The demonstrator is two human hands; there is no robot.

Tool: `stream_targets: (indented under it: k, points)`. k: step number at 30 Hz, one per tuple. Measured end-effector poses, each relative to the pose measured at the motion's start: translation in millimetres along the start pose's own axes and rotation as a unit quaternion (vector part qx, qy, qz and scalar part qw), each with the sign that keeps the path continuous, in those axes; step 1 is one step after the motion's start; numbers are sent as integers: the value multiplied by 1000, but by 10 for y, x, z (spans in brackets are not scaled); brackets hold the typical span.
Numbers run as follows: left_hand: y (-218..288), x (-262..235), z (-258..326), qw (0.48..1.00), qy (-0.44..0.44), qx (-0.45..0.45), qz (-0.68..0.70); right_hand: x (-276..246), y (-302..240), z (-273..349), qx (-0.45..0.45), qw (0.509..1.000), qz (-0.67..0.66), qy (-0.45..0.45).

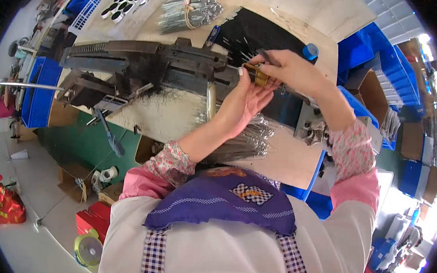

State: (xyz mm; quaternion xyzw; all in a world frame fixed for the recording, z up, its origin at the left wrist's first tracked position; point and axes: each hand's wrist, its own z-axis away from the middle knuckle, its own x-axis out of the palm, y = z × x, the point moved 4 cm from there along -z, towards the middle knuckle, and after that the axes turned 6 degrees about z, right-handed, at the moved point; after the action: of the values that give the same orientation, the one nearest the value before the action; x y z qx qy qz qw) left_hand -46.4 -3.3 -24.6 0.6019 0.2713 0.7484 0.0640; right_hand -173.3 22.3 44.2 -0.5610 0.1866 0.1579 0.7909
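Observation:
Both my hands meet at the right end of a long dark metal bench machine. My left hand is turned palm up, its thumb raised and its fingers curled around a brass-coloured cylindrical part. From the right, my right hand reaches over that part with bent fingers. A slim dark piece sticks out of its grip; the kind of piece cannot be made out. Thin metal rods lie on a black sheet just beyond. Under my left forearm a bundle of thin metal wires rests on the table.
Another tied wire bundle lies at the back beside a clear bag of black-and-white round pieces. A blue cap-like cylinder stands near the right table edge. Blue bins and a cardboard box stand at right. A lever hangs at left.

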Motion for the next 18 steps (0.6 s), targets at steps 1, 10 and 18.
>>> stream_targets:
  k: [1,10,18]
  points:
    - [44,15,-13,1000,-4,2,1,-10,-79,10,-19,998,56,15]
    - [337,-31,120,968,31,-8,249,388,-346,312,-251,864,356,250]
    - [335,-59,258,978,54,68,189,85,-211,107,-141,940,192,244]
